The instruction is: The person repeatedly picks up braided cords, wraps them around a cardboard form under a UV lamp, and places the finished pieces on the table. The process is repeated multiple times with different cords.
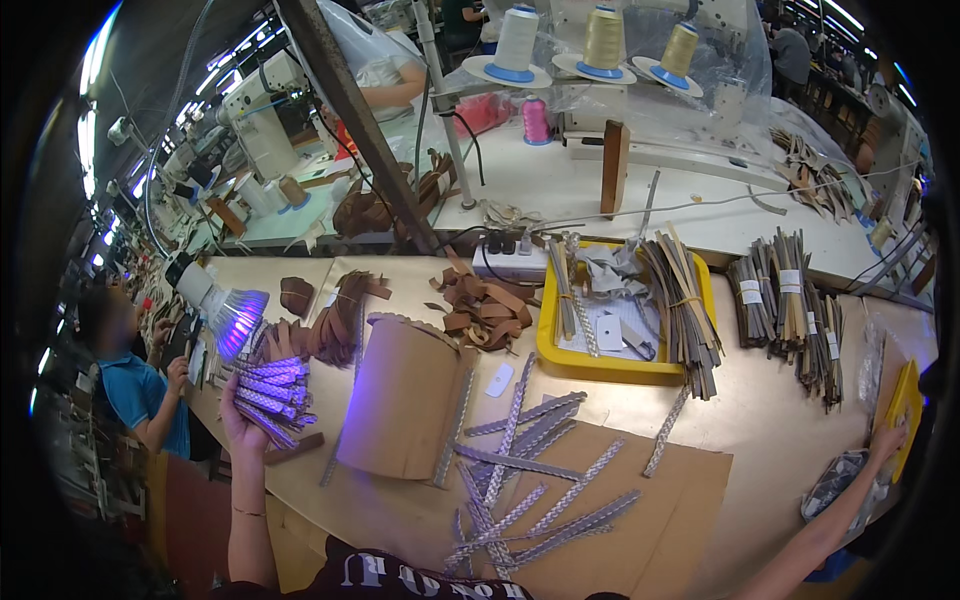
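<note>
Under the purple glow of a lamp (238,318), my left hand (243,425) is closed round a fanned bundle of braided strips (275,390). Far off to the right, my right hand (887,442) has its fingers curled at the edge of a yellow tray (904,400); the small, dim view partly hides the grip. Beside that wrist lies a clear plastic bag (838,485) with dark contents. Loose grey and white braided strips (515,440) lie crossed in front of me, some over a flat cardboard sheet (670,500).
A curved cardboard piece (400,400) stands mid-table. Behind it are brown leather strips (485,305). A yellow bin (620,372) holds strips and a cutter, with tied strip bundles (788,300) to its right. Thread cones (515,45) stand beyond. A co-worker in blue (150,395) sits at left.
</note>
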Demonstrator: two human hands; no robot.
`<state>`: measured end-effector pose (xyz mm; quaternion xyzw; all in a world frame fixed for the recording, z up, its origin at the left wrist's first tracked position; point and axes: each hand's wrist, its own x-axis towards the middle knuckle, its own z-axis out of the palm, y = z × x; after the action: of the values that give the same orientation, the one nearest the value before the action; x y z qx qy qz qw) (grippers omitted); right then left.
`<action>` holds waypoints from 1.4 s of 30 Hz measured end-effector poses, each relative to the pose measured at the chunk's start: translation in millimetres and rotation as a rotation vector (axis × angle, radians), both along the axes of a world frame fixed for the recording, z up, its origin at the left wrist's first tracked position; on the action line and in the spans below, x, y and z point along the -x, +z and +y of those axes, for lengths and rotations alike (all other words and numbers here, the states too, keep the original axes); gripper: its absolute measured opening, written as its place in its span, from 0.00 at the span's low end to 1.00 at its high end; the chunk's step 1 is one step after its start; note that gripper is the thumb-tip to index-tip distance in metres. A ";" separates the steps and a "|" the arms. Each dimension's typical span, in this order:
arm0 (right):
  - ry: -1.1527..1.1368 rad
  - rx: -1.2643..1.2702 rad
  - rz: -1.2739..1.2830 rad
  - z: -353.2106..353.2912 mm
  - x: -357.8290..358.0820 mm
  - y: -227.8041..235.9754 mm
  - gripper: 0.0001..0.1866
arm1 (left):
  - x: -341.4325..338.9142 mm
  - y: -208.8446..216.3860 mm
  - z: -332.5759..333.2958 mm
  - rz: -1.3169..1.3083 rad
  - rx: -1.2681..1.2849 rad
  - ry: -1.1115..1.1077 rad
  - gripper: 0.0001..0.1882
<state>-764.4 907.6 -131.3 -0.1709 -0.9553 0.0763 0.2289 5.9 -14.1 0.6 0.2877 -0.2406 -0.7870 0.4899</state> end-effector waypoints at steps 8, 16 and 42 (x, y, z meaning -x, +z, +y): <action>0.025 -0.295 0.169 -8.8 -15.2 -5.0 0.23 | -10.0 -19.9 -10.5 -0.075 -0.015 0.034 0.18; 0.178 -0.595 0.311 -188.0 -75.7 29.0 0.08 | 66.1 -6.6 -10.8 -0.303 0.011 -0.274 0.22; 0.018 -0.603 -0.414 -175.4 -85.4 101.5 0.15 | 134.9 3.7 45.8 -0.477 0.006 -0.398 0.24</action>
<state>-679.0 732.2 -29.7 -0.0994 -0.9624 -0.2429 0.0699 -129.0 31.7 4.3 0.4100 -0.4025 -0.7771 0.2570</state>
